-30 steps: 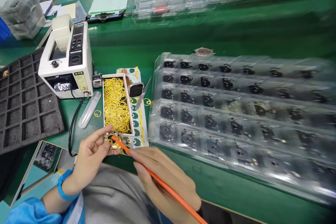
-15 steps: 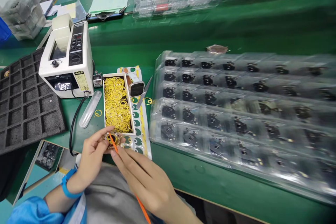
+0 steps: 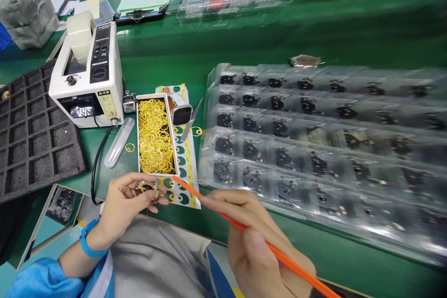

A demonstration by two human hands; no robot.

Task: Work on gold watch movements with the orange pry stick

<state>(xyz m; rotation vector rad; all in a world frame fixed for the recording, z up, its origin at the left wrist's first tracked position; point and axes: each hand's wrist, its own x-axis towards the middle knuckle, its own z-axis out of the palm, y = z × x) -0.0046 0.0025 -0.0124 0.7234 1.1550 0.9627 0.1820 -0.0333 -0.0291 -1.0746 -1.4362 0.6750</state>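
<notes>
Head camera shows us a long green desk [image 3: 324, 28] running across the view, with our hands over its near edge. Filling its right half lies a clear plastic blister tray [image 3: 206, 158] with rows of pockets, each holding a small black part. At the left edge rests a black foam tray [image 3: 38, 139] with square pockets. Beside it stands a white tape dispenser [image 3: 85, 74], a roll of clear tape on top. Just right of the dispenser sits a white box [image 3: 138, 135] packed with thin yellow rings [image 3: 155, 137]. A printed strip [image 3: 185, 167] with green circles runs beneath the box's right side, and on it rest a square smartwatch [image 3: 181, 114] and a pointed metal blade [image 3: 192, 118]. Left of the box lies a clear plastic tube [image 3: 118, 142], with one loose yellow ring [image 3: 130, 147] just beside it.

Near the desk's front edge, our left hand [image 3: 122, 205] pinches a small round gold-rimmed part [image 3: 148, 189] between its fingers [image 3: 129, 181], just in front of the box. Our right hand [image 3: 258, 247] curls closed around an orange stick [image 3: 289, 263], its tip near the round part, over the strip, not touching.
</notes>
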